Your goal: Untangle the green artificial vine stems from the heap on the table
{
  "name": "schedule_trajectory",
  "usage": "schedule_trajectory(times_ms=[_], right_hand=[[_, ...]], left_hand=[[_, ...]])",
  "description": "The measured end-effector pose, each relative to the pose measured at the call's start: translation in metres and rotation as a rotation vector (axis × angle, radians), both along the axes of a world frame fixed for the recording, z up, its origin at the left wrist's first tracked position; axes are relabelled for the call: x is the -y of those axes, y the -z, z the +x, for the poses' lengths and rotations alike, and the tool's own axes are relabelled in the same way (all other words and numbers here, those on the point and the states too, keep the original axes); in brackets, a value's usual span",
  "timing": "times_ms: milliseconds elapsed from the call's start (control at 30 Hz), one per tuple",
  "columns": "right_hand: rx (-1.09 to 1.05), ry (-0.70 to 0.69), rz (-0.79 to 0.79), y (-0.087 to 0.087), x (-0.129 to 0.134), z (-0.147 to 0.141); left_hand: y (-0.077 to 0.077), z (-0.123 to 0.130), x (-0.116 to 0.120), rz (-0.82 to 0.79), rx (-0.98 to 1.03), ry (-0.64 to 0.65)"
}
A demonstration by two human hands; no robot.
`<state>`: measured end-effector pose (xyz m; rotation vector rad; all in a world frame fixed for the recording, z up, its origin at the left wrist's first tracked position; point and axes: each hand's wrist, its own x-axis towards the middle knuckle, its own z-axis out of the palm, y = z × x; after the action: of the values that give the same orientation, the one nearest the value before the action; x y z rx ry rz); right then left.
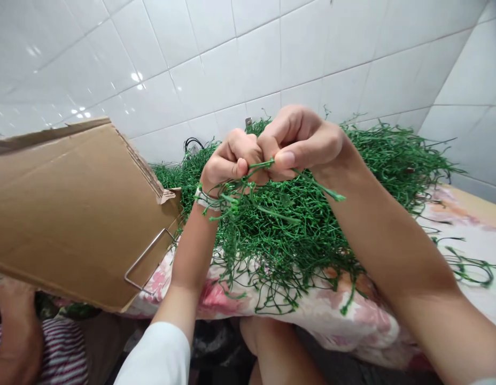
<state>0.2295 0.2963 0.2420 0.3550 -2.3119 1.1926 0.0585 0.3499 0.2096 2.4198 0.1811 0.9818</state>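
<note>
My left hand (pixel 232 158) and my right hand (pixel 306 141) meet just above the heap, knuckles nearly touching. Both are closed, thumbs pressed against their fingers. Between the two thumbs runs a thin green stem (pixel 261 164), pinched by each hand. More stem ends with small knobby tips hang below my left hand and out past my right. Beneath and behind them spreads a large tangled pile of green stems (pixel 296 224), which look like artificial plant parts. Part of the held stem is hidden behind my fingers.
At left, a brown cardboard sheet (pixel 71 203) stands tilted, with a bent metal wire frame (pixel 146 259) by its edge. Floral cloth (pixel 232 299) covers the table. Several loose stems (pixel 472 270) lie at right. White tiles (pixel 312 53) rise behind. A co-worker's arm (pixel 17 315) shows lower left.
</note>
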Motion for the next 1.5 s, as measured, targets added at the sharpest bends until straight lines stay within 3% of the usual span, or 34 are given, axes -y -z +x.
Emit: schedule_trajectory(times_ms=[100,267,433,567,700,833,933,1033,1133,1233,1333,1400,1500], right_hand=[[-0.057,-0.053,-0.057,-0.002,0.006,-0.007],[-0.130,-0.099,-0.159,-0.002,0.005,-0.015],[-0.178,-0.137,-0.185,0.004,-0.007,-0.012],[-0.232,-0.092,-0.248,0.009,-0.016,-0.010],[-0.300,-0.051,-0.280,0.009,-0.014,-0.013],[-0.324,0.012,-0.263,0.006,0.001,-0.020],[-0.347,0.008,-0.203,-0.001,0.014,-0.019],[-0.333,0.197,-0.125,-0.015,0.019,-0.009],[-0.192,0.529,-0.061,-0.024,0.018,0.001],[-0.089,0.706,-0.047,-0.009,0.023,-0.001],[-0.125,0.709,-0.184,0.027,0.047,-0.015],[-0.190,0.637,-0.372,0.053,0.073,-0.026],[-0.263,0.540,-0.694,0.087,0.112,-0.038]], left_hand=[[-0.001,0.007,0.010,0.020,0.102,0.100],[0.000,0.008,0.008,0.057,0.128,-0.013],[0.008,0.006,0.000,0.075,0.335,-0.015],[0.009,0.001,0.006,0.004,0.392,-0.245],[0.009,-0.004,0.005,0.008,0.270,-0.400],[0.006,-0.003,0.010,-0.048,0.272,-0.320],[-0.012,-0.009,0.033,-0.083,0.236,-0.207],[-0.039,-0.026,0.067,-0.089,0.077,-0.112],[-0.052,-0.047,0.092,-0.046,0.057,-0.205],[-0.033,-0.058,0.103,0.019,0.175,-0.445],[0.008,-0.057,0.122,0.015,0.333,-0.623],[0.036,-0.053,0.142,-0.130,0.434,-0.626],[0.070,-0.048,0.180,-0.530,0.536,-0.505]])
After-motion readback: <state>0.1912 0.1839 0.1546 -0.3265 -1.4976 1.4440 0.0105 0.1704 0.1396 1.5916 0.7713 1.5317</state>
